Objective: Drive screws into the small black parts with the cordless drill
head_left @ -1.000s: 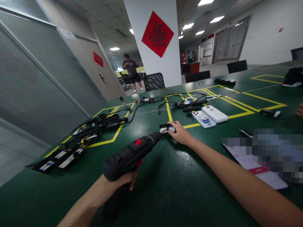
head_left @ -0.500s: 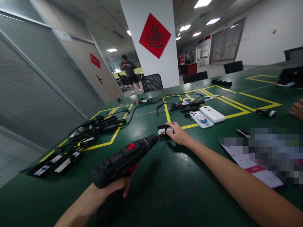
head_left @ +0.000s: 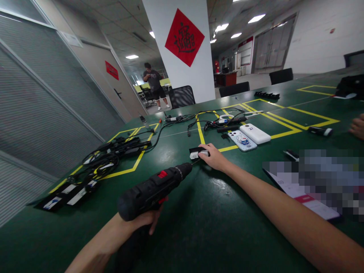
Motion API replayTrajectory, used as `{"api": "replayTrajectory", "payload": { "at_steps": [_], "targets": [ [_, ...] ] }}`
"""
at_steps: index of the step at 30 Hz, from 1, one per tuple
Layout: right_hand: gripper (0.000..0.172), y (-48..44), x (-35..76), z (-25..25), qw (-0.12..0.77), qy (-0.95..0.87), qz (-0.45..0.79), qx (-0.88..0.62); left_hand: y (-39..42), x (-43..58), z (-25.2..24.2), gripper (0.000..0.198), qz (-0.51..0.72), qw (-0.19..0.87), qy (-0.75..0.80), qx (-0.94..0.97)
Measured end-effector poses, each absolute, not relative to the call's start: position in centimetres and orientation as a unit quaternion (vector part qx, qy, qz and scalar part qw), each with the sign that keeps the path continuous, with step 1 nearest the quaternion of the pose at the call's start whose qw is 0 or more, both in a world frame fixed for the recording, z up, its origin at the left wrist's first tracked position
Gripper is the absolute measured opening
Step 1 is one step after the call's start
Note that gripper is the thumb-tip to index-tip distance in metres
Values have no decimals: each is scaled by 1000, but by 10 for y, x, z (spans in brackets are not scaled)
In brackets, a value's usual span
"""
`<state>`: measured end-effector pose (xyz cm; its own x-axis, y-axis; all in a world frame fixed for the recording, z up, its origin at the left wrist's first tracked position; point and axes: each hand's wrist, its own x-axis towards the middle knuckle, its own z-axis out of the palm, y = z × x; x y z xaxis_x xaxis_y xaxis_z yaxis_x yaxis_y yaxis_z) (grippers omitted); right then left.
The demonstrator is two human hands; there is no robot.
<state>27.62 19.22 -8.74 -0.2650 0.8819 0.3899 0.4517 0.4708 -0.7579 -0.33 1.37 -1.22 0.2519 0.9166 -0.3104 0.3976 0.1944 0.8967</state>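
Note:
My left hand [head_left: 146,220] grips a black cordless drill [head_left: 153,189] with a red switch. Its bit points at a small black part with a white label [head_left: 196,153] on the green table [head_left: 199,220]. My right hand [head_left: 214,157] reaches forward and pinches that small part, holding it down on the table just beside a yellow tape line. The drill's tip is right at the part's near edge.
Two phones [head_left: 248,137] lie beyond my right hand. Tangled black cables and adapters [head_left: 110,155] lie at the left, labelled black parts [head_left: 68,193] nearer. A tablet [head_left: 301,193] lies at the right. Another person's hand [head_left: 358,127] shows at the right edge; a person [head_left: 153,85] stands far off.
The drill drew back slightly towards me and then moved forward again to the small part. My right hand stayed on the part.

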Motion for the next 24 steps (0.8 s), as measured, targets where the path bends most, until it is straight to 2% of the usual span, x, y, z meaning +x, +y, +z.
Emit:
{"api": "replayTrajectory", "payload": {
  "at_steps": [11,24],
  "targets": [
    [39,194,276,-89,421,-749,265,-436,14,-1,-9,45,272,544,544,578],
    [39,195,277,-89,419,-744,281,-439,15,9,-4,42,249,543,555,579]
  ]
}}
